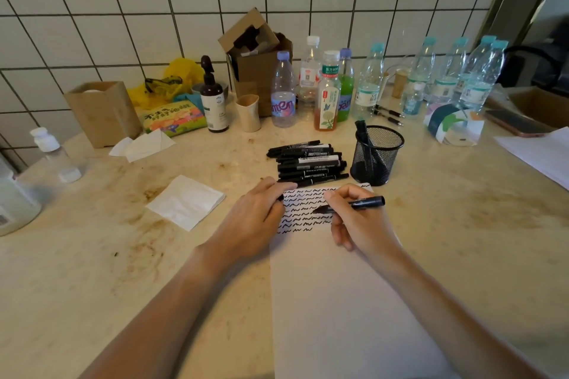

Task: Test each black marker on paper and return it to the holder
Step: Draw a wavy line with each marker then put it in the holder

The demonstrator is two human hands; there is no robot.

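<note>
white paper sheet (354, 301) on beige stone counter (123, 255): several rows of black squiggles across top, lower part blank. black mesh wire holder (377, 155) w/ only a couple markers in; pile of black markers (308, 161) lying just beside it, likely untested, so est. well short of done. right hand (357, 221) pinching black marker (354, 204), fingers curled round barrel, tip on paper mid-row. left hand (261, 212) flat, fingers relaxed, pressing paper's top-left edge.

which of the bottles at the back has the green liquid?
The purple-capped bottle just right of the amber tea bottle. Its lower half is bright green; the other bottles look clear, and the tea one is orange-brown.
</note>
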